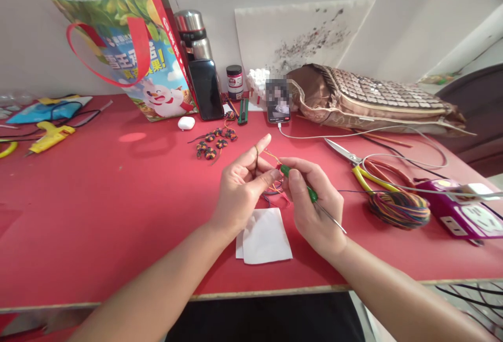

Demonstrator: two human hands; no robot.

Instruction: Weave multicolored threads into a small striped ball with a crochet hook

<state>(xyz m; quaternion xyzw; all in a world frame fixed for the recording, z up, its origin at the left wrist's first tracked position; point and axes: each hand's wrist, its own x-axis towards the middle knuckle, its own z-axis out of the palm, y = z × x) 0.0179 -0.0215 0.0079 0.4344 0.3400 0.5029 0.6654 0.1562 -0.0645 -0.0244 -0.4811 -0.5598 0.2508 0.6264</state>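
My right hand [314, 200] is closed around the green handle of a crochet hook [312, 194], whose bare metal end sticks out below toward the wrist. Facing it, my left hand [249, 182] pinches the yarn work between thumb and fingers. Dark yarn [257, 160] loops around its raised index finger. The small piece at the fingertips is mostly hidden. Loose multicoloured yarn strands [277, 190] hang beneath the hands, above folded white paper [268, 237]. A variegated yarn ball [398, 208] lies to the right, with a thin strand running toward my right hand.
Scissors [356, 161] lie near a purple power strip [458, 208] on the red table [118, 237]. Small crocheted pieces [210, 143] lie farther back. Two phones [206, 89], a shopping bag [121, 48] and a brown cushion-like bag [377, 93] line the wall. A yellow glue gun [51, 136] is at left.
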